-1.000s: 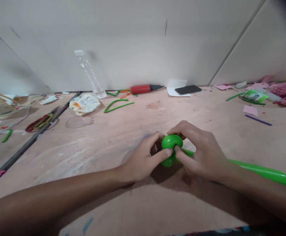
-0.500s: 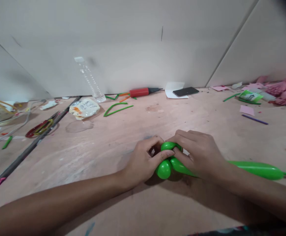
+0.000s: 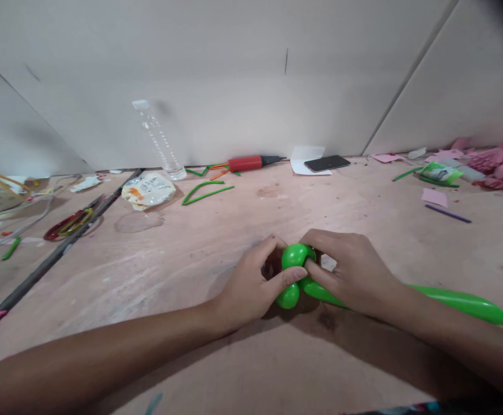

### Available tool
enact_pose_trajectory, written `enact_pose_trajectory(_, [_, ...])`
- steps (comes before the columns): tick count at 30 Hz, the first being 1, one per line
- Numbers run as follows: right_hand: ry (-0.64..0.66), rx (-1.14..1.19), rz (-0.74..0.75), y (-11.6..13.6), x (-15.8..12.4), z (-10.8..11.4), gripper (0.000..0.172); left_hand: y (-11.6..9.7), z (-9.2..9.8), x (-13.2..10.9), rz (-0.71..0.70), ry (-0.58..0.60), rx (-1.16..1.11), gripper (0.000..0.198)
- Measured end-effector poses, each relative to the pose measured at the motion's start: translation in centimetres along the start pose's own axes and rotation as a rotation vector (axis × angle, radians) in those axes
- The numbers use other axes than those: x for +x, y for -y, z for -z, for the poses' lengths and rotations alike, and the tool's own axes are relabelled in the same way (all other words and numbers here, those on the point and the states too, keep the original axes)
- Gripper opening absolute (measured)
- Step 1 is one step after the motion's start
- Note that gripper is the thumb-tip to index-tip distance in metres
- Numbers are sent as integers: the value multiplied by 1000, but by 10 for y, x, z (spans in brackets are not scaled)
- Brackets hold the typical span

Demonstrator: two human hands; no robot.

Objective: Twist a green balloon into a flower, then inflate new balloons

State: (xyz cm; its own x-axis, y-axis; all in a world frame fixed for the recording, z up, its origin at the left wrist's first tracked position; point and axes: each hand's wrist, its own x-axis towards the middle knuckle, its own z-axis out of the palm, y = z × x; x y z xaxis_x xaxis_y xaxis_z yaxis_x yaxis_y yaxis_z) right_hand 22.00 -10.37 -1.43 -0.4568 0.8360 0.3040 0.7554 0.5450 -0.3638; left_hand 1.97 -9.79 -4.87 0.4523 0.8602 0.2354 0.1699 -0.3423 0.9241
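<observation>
Watching through the head view, I have both hands together on the green balloon (image 3: pixel 295 255), which sits low over the bench (image 3: pixel 182 259), right of the middle and close in front of me. My left hand (image 3: pixel 255 282) pinches its twisted end, the thumb laid across the front between an upper and a lower bubble, the fingers curled behind. My right hand (image 3: pixel 355 268) grips the same knot from the other side, thumb and forefinger closing around the upper bubble; I cannot tell what its hidden fingers touch. From under that hand the long part of the balloon runs past the wrist toward the right edge, narrowing to a thin tip. Along the back, near the wall (image 3: pixel 229 75), I see a clear bottle (image 3: pixel 160 144) standing behind a crumpled wrapper (image 3: pixel 148 190), then a bent green strip (image 3: pixel 201 193) and a red pump (image 3: pixel 245 163) with a dark nozzle. Further right, a dark phone (image 3: pixel 327 163) lies partly on white paper (image 3: pixel 305 168). Off to the right a purple stick (image 3: pixel 448 213) rests just beside a pink paper square (image 3: pixel 434 197). On the far left a tool with red and yellow handles (image 3: pixel 72 225) lies by a dark seam in the bench.
</observation>
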Motion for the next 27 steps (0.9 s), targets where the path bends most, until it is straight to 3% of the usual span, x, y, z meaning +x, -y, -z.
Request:
enact_pose_trajectory(6, [-75, -250, 237, -3, -6, -6, 28, 3, 1, -2, -93, 31, 131, 27])
enact_pose_trajectory(11, [-77, -205, 141, 0, -6, -5, 14, -4, 1, -3, -34, 1, 158, 24])
enact_pose_trajectory(17, [-156, -241, 167, 5, -7, 8, 48, -1, 0, -1, 44, -96, 94, 23])
enact_pose_trajectory(22, [-58, -256, 107, 2, -5, 17, 28, 5, 2, 4, 108, -214, -95, 24])
enact_pose_trajectory(27, [149, -306, 51, -8, -2, 16, 19, 6, 10, 9, 62, -289, 2, 23])
